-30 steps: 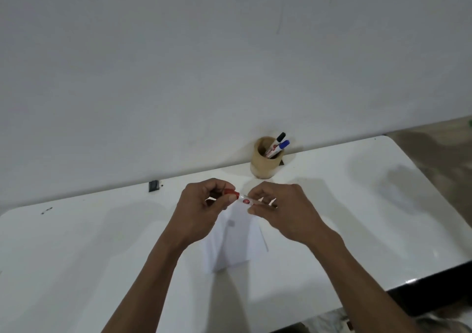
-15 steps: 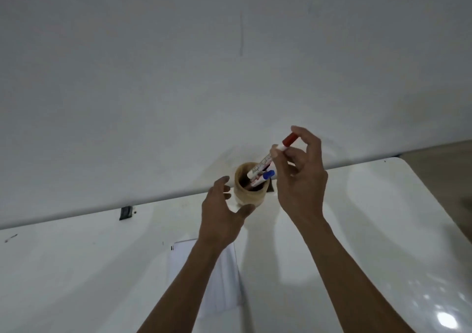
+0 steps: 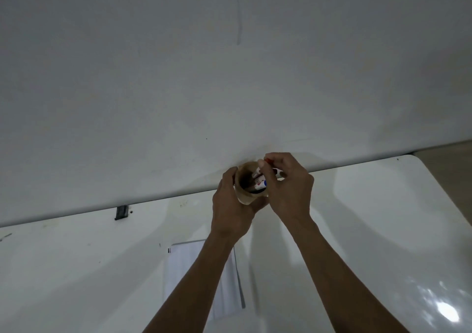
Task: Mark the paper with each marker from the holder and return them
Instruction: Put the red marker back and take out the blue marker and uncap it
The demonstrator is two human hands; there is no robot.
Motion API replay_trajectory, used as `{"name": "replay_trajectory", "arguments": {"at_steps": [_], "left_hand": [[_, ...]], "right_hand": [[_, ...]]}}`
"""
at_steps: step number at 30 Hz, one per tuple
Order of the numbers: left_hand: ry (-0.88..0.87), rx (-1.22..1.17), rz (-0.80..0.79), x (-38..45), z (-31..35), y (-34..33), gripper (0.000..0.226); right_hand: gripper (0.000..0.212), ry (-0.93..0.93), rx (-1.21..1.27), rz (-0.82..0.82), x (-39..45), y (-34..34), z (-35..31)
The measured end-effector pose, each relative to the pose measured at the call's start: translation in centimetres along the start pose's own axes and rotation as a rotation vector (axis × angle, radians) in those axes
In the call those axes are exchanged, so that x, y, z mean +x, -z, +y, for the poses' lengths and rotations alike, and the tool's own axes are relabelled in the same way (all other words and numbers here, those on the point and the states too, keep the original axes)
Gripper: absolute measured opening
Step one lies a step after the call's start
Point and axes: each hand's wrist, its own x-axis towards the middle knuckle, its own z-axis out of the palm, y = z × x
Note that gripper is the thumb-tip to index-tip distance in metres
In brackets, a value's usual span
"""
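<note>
Here, one tan cylindrical holder (image 3: 245,194), tilted toward the camera, is wrapped by the left hand (image 3: 231,210). The right hand (image 3: 288,192) pinches the red-capped marker (image 3: 267,160) at its rim. Two more markers show inside, one blue-capped (image 3: 261,184). One sheet of paper (image 3: 184,263) lies nearer on the glossy white table (image 3: 357,217), against a plain grey wall (image 3: 229,64).
</note>
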Motion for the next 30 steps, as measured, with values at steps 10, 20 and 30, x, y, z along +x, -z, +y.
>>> {"name": "replay_trajectory", "arguments": {"at_steps": [10,20,30], "left_hand": [[-0.005,-0.038,0.014,0.4,-1.6,-0.5,0.075],[-0.029,-0.081,0.039,0.1,-1.7,-0.5,0.065],[0.02,-0.119,0.016,0.2,-1.6,-0.3,0.069]], "right_hand": [[0.045,-0.155,0.04,0.037,-0.9,1.3,-0.8],[0.023,-0.209,0.015,0.082,-3.6,0.4,1.0],[0.012,-0.285,0.231,0.208,-3.0,2.5,-2.0]]}}
